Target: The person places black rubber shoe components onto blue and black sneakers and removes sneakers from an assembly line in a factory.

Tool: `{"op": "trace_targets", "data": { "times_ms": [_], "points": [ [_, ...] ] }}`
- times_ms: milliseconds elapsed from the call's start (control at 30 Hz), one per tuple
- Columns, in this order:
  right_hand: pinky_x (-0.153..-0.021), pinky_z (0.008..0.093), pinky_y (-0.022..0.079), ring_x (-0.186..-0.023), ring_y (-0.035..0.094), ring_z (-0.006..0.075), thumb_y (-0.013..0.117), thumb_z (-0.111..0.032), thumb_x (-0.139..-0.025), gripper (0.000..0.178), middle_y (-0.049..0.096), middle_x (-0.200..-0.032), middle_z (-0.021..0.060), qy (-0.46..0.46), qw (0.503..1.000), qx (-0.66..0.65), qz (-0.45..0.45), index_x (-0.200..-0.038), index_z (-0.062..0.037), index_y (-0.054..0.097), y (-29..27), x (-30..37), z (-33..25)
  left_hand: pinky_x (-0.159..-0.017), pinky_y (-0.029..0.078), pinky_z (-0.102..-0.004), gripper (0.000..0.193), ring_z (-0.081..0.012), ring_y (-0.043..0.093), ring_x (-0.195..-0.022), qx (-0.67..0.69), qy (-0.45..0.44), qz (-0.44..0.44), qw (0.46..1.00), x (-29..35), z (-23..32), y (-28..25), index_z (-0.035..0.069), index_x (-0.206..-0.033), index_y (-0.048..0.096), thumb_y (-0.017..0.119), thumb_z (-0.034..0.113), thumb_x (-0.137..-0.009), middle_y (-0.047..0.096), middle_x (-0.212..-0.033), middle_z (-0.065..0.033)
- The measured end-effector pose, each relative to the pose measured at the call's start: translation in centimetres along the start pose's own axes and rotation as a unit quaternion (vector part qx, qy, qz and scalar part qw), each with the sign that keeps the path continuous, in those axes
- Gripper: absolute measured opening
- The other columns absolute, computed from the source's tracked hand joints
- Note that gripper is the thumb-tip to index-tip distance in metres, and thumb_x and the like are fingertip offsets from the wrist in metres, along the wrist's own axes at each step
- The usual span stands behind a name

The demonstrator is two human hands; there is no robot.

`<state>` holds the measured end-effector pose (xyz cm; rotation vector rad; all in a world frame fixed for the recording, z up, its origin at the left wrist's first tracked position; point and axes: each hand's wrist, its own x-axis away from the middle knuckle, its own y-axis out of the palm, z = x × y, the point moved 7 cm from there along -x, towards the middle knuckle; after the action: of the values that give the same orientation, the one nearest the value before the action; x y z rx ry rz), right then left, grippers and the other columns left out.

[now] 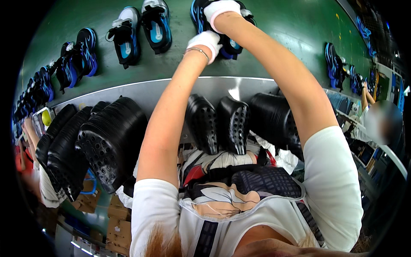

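Both hands wear white gloves and reach to the far side of the green work surface, over a pair of black and blue sneakers point(198, 18). My left hand point(206, 43) is closed against the near part of the pair, its fingertips hidden. Just beyond it, my right hand point(221, 12) grips the sneakers from above, with most of its fingers out of sight. Close to my body, two black perforated shoe-shaped plastic inserts point(233, 126) stand side by side. A nested stack of such inserts point(111, 137) lies to the left, another stack point(272, 118) to the right.
White-toed sneakers point(126, 36) stand left of my hands, with a row of darker sneakers point(87, 51) further left. More sneakers point(333, 64) lie at the right. A metal edge point(141, 96) borders the green surface. Co-workers are at both sides; cardboard boxes point(117, 231) sit low left.
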<state>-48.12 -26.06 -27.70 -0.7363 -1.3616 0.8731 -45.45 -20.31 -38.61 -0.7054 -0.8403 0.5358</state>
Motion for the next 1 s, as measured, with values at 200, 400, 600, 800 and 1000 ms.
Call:
{"op": "trace_targets", "data": {
  "times_ms": [200, 400, 600, 800, 1000],
  "points": [
    [-0.081, 0.0420, 0.050, -0.093, 0.065, 0.0326, 0.048, -0.032, -0.090, 0.034, 0.068, -0.100, 0.0166, -0.143, 0.989, 0.028, 0.008, -0.098, -0.0065, 0.068, 1.6, 4.4, 1.3, -0.090, 0.048, -0.0431, 0.036, -0.0340, 0.056, -0.110, -0.041, 0.063, 0.135, 0.988, -1.6, -1.2, 2.0, 0.010, -0.112, 0.063, 0.056, 0.036, -0.088, 0.058, -0.122, -0.0136],
    [-0.076, 0.0424, 0.051, -0.088, 0.064, 0.0322, 0.047, -0.029, -0.090, 0.028, 0.065, -0.092, 0.0164, -0.218, 0.975, -0.034, -0.003, -0.099, -0.0073, 0.062, 1.9, 20.3, 2.9, -0.091, 0.048, -0.0436, 0.042, -0.0354, 0.054, -0.112, -0.055, 0.005, 0.140, 0.989, 2.9, 0.4, -0.6, 0.013, -0.123, 0.050, 0.058, 0.033, -0.087, 0.050, -0.130, -0.0131],
    [-0.069, 0.0403, 0.049, -0.080, 0.060, 0.0308, 0.064, -0.031, -0.080, 0.029, 0.059, -0.082, 0.0107, -0.259, 0.954, -0.139, 0.060, -0.095, -0.0061, 0.058, 5.3, 31.1, 2.6, -0.095, 0.043, -0.0400, 0.061, -0.0370, 0.048, -0.118, 0.102, 0.042, 0.235, 0.966, 13.2, 2.8, -4.6, 0.014, -0.135, 0.039, 0.065, 0.028, -0.081, 0.046, -0.131, -0.0199],
    [-0.072, 0.0377, 0.048, -0.083, 0.059, 0.0278, 0.072, -0.032, -0.070, 0.041, 0.057, -0.088, 0.0101, -0.238, 0.949, -0.160, 0.130, -0.097, -0.0051, 0.056, 7.8, 32.6, 0.7, -0.086, 0.048, -0.0381, 0.051, -0.0297, 0.061, -0.099, 0.155, 0.013, 0.272, 0.950, 20.1, 3.5, -4.5, 0.012, -0.132, 0.047, 0.060, 0.031, -0.086, 0.053, -0.122, -0.0159],
    [-0.069, 0.0380, 0.048, -0.080, 0.058, 0.0268, 0.070, -0.026, -0.071, 0.028, 0.055, -0.083, 0.0094, -0.283, 0.914, -0.202, 0.209, -0.085, -0.0073, 0.054, 8.0, 33.4, 0.0, -0.082, 0.050, -0.0346, 0.044, -0.0272, 0.063, -0.090, 0.204, -0.005, 0.291, 0.935, 24.3, 3.8, -3.3, 0.006, -0.125, 0.053, 0.060, 0.026, -0.087, 0.057, -0.114, -0.0167]
  ]
}}
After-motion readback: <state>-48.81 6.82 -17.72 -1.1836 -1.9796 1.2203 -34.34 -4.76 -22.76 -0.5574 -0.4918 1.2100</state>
